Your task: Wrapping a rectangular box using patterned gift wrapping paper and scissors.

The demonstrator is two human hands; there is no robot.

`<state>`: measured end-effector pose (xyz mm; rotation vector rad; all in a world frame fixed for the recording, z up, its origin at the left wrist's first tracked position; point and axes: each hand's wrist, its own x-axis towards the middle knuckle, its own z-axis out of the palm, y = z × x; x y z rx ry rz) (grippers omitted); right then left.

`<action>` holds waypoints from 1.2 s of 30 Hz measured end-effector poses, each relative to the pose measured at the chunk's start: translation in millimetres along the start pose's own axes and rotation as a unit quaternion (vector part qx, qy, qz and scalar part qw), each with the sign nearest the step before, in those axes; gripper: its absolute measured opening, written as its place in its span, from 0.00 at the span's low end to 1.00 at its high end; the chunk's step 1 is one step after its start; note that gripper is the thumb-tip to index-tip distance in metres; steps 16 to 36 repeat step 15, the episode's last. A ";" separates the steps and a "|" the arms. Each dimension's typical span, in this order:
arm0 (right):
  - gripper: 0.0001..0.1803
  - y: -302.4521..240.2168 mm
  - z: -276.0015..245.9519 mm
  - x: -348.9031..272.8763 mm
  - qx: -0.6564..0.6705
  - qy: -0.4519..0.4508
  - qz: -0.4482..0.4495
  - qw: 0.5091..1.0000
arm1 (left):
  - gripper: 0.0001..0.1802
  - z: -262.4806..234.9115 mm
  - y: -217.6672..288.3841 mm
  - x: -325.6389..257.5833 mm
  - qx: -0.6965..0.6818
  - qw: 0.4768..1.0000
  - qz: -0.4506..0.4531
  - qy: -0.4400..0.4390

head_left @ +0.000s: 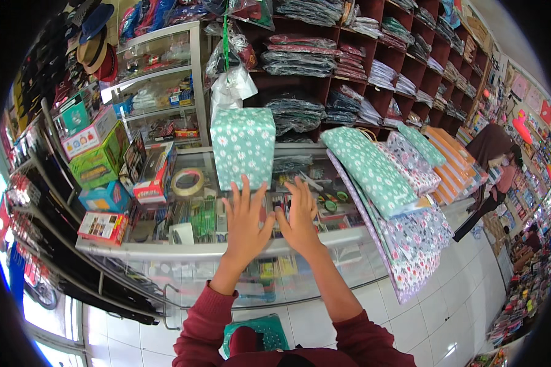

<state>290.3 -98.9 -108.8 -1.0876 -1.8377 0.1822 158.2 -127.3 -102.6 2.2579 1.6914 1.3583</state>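
A box wrapped in green daisy-print paper (pixel 243 147) stands on the glass counter in front of me. My left hand (pixel 247 215) is spread at the box's near side, its fingertips overlapping the lower edge; whether they touch it I cannot tell. Over the glass just right of the box, my right hand (pixel 299 215) has its fingers apart and holds nothing. Scissors with green and black handles (pixel 331 202) lie right of that hand. Left of the box is a roll of tape (pixel 187 181).
Patterned wrapping paper (pixel 419 244) hangs over the counter's front edge at right, with wrapped parcels (pixel 450 162) near it. Small boxes (pixel 104 226) stand at left beside a metal rack. Shelves of bagged clothes (pixel 300 55) rise behind. A person (pixel 499 159) is at far right.
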 end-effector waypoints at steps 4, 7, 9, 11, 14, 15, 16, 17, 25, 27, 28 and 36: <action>0.26 18.2 -35.6 -46.0 -0.035 -0.085 0.009 0.996 | 0.27 23.5 28.3 -43.9 0.067 0.996 0.020 -0.055; 0.23 22.6 -57.4 -81.5 -0.030 -0.088 -0.021 0.995 | 0.27 27.8 51.2 -69.1 0.039 0.996 0.052 -0.059; 0.24 27.1 -69.7 -106.4 -0.047 -0.133 0.007 0.990 | 0.26 39.7 64.4 -87.3 0.034 0.995 0.060 -0.066; 0.24 23.0 -67.1 -120.7 -0.064 -0.139 0.000 0.988 | 0.25 48.1 62.3 -104.7 0.038 0.996 0.020 -0.083; 0.25 28.2 -66.0 -137.7 -0.066 -0.154 0.017 0.986 | 0.27 55.2 59.4 -114.6 0.079 0.993 0.039 -0.083; 0.26 30.9 -63.7 -140.4 -0.047 -0.160 0.032 0.985 | 0.29 58.0 59.4 -116.6 0.087 0.992 0.034 -0.085; 0.26 30.9 -63.7 -140.4 -0.047 -0.160 0.032 0.985 | 0.29 58.0 59.4 -116.6 0.087 0.992 0.034 -0.085; 0.26 30.9 -63.7 -140.4 -0.047 -0.160 0.032 0.985 | 0.29 58.0 59.4 -116.6 0.087 0.992 0.034 -0.085; 0.26 30.9 -63.7 -140.4 -0.047 -0.160 0.032 0.985 | 0.29 58.0 59.4 -116.6 0.087 0.992 0.034 -0.085; 0.26 30.9 -63.7 -140.4 -0.047 -0.160 0.032 0.985 | 0.29 58.0 59.4 -116.6 0.087 0.992 0.034 -0.085; 0.26 30.9 -63.7 -140.4 -0.047 -0.160 0.032 0.985 | 0.29 58.0 59.4 -116.6 0.087 0.992 0.034 -0.085; 0.26 30.9 -63.7 -140.4 -0.047 -0.160 0.032 0.985 | 0.29 58.0 59.4 -116.6 0.087 0.992 0.034 -0.085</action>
